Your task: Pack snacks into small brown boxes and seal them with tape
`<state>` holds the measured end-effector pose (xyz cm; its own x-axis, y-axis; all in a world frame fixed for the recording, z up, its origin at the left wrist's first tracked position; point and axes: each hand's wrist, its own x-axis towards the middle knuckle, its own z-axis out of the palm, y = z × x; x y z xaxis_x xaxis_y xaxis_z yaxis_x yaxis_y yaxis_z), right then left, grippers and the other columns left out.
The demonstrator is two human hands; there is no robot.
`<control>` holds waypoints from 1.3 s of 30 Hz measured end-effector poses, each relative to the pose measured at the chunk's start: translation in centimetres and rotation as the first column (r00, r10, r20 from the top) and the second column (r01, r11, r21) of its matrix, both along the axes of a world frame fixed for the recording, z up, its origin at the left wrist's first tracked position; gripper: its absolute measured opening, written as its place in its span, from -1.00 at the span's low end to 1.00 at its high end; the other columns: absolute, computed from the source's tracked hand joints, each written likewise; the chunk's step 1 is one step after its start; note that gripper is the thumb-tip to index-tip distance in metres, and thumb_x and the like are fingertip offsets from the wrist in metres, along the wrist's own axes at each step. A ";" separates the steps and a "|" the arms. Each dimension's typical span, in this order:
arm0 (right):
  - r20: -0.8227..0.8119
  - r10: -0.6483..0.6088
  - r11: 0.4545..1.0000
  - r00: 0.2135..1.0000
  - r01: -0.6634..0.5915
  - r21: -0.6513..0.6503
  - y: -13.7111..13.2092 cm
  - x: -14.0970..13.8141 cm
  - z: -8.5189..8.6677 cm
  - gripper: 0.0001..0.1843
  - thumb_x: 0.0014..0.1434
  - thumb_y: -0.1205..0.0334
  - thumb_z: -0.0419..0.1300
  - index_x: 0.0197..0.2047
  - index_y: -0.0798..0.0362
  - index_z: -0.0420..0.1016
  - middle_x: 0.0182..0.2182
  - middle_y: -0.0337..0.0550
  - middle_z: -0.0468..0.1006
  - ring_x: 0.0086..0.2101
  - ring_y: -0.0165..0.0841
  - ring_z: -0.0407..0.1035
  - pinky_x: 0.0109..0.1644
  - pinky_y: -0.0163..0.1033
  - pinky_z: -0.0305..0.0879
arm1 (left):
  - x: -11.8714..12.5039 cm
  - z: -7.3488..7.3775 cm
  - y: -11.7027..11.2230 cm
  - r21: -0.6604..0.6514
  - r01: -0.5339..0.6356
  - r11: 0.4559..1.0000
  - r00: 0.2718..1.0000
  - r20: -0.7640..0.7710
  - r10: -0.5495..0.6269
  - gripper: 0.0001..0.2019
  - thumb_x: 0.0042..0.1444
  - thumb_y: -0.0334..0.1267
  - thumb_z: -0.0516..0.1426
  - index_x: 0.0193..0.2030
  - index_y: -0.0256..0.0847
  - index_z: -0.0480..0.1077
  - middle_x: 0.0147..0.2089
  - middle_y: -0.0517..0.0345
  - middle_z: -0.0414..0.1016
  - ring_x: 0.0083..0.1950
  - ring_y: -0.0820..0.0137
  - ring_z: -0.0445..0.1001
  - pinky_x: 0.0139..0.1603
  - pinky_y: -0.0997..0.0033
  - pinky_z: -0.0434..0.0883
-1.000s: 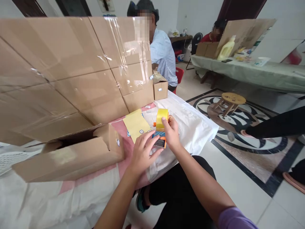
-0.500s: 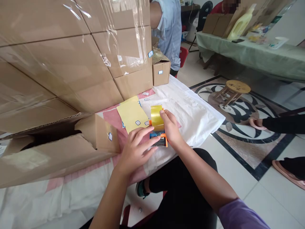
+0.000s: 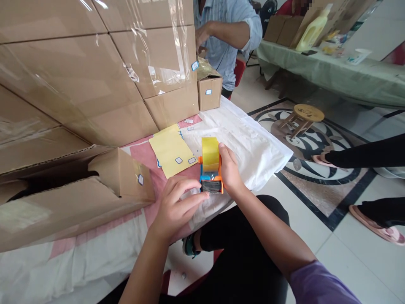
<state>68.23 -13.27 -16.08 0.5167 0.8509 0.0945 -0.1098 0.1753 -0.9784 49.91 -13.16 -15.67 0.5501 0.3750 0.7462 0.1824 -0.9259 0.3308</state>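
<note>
My right hand (image 3: 230, 169) is wrapped round the right side of a tape dispenser (image 3: 211, 178) with orange and blue parts. A wide roll of yellow tape (image 3: 210, 153) sits in its far end, and a dark roller shows at the near end. My left hand (image 3: 175, 202) has its fingers bent and apart, with the fingertips at the near left corner of the dispenser. Whether they touch it or a tape end I cannot tell. Just beyond lies a yellow sheet (image 3: 171, 147) with small blue-edged labels (image 3: 192, 160) on and around it.
An open cardboard box (image 3: 79, 207) stands at the left, before a wall of taped cartons (image 3: 88, 76). A smaller carton (image 3: 210, 93) is at the table's far end, near a person in a blue shirt (image 3: 226, 46). A wooden stool (image 3: 308, 113) and another person's legs (image 3: 373, 150) are at the right.
My left fingers have drawn back from over the dispenser to its near left corner. My right thumb has slid off the yellow roll to its side. The blue-shirted person's forearm has come into view.
</note>
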 end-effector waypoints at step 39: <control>0.086 -0.037 0.987 0.996 0.023 0.162 -0.2 0.4 -1.1 -0.57 0.41 -0.13 -0.03 -0.39 -0.02 0.18 -0.45 -0.27 0.19 -0.44 -0.37 0.10 -0.34 -0.25 0.12 | 2.1 -0.6 -0.5 -0.976 0.042 0.211 0.995 0.061 0.081 -0.71 0.07 -0.16 0.30 -0.26 -0.16 0.26 -0.47 0.36 0.36 -0.48 0.56 0.33 -0.42 0.59 0.28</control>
<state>68.60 -13.49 -17.13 0.5256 0.8050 0.2751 -0.0166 0.3330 -0.9428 52.05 -13.66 -16.29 0.4949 0.8504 -0.1785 0.1120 0.1413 0.9836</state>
